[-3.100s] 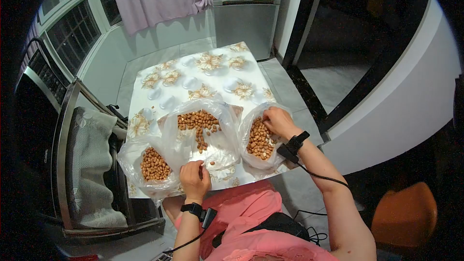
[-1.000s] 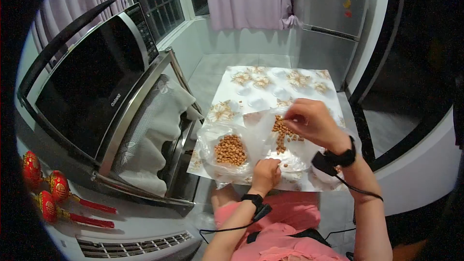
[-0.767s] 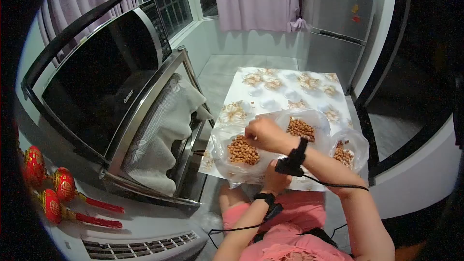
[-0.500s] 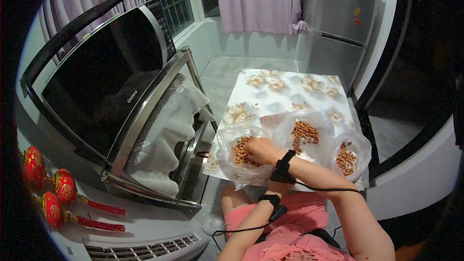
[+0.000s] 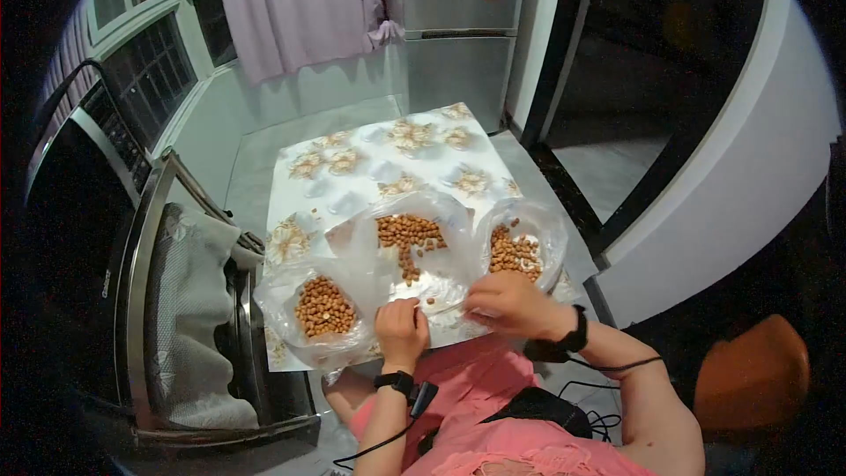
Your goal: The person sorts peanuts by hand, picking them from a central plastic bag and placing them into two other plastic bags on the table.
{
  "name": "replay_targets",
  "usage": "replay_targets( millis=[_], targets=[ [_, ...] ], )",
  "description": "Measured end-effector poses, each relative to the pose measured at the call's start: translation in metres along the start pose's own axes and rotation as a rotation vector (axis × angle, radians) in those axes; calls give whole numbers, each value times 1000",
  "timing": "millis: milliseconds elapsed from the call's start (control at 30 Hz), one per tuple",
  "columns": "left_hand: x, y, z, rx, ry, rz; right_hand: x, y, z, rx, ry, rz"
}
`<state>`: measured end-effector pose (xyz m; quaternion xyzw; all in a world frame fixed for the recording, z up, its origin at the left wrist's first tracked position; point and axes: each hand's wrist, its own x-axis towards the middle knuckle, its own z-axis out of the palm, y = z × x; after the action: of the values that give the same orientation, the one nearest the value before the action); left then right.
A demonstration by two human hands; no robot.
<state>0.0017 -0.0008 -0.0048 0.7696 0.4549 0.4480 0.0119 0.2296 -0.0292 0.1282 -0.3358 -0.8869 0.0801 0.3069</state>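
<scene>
Three clear plastic bags lie open on the flowered tabletop, each with brown nuts or beans in it. The left bag [image 5: 273, 301] holds a round pile [image 5: 324, 308]. In the middle bag [image 5: 458, 211], the pile [image 5: 411, 234] trails toward the near side. More nuts [image 5: 515, 254] are in the right bag [image 5: 553, 234]. My left hand [image 5: 402, 330] rests at the near edge of the middle bag, fingers curled; what they hold, if anything, is hidden. My right hand [image 5: 511, 304] is pinched between the middle and right bags, its fingertips partly blurred.
The flowered table [image 5: 352, 137] extends away from me. A metal rack [image 5: 145, 300] with a black microwave oven [image 5: 75, 238] stands at left. Behind are a curtain [image 5: 300, 9] and a fridge [image 5: 458, 70]. An orange-brown seat [image 5: 753, 379] is at right.
The view has turned to the right. My right hand has left the pile in the left bag and moved right, near the right bag. My left hand has come up to the middle bag.
</scene>
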Motion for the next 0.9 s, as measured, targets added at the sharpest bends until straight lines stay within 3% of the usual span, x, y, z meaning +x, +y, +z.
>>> replay_targets(
  millis=[67,167,233,333,467,567,800,900],
  targets=[
    [3,5,-2,2,0,-3,-24,12,-29,-9,16,217],
    [1,4,-2,-4,-20,-36,-66,44,-42,-139,9,337],
    [1,3,-1,3,-24,-43,-83,57,-51,-324,-301,424],
    [2,6,-1,18,-24,-50,-100,70,-48,-181,-430,466],
    [2,5,-1,43,-41,-46,-95,82,-53,-123,-351,351],
    [1,4,0,56,-38,-39,-96,103,-51,-289,-149,364],
    [2,5,0,73,-37,-31,-102,127,-42,-547,-387,463],
    [4,7,-2,68,-27,-15,-102,128,-33,-529,-372,525]
  ],
)
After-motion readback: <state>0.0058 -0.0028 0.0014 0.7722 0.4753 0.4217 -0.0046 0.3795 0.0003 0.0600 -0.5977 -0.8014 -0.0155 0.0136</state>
